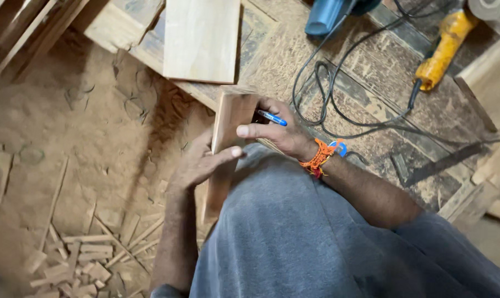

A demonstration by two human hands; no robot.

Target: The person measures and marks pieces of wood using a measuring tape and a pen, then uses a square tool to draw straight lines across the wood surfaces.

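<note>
Left grip [197, 163]: my palm clasps the wood block [228, 138].
Right grip [274, 132]: closed on blue pen [272, 117], fingers touching the block's top.

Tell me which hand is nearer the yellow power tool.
Right. The right hand, holding a blue pen against the wooden board, lies toward the yellow power tool; the left hand grips the board's far side.

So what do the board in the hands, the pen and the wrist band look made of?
The board looks like bare, unfinished wood: pale brown, matte, grain visible. The pen in the right hand seems plastic, blue and glossy. The wrist band looks like orange woven thread or cord; hard to tell closer. The left hand steadies the board.
</note>
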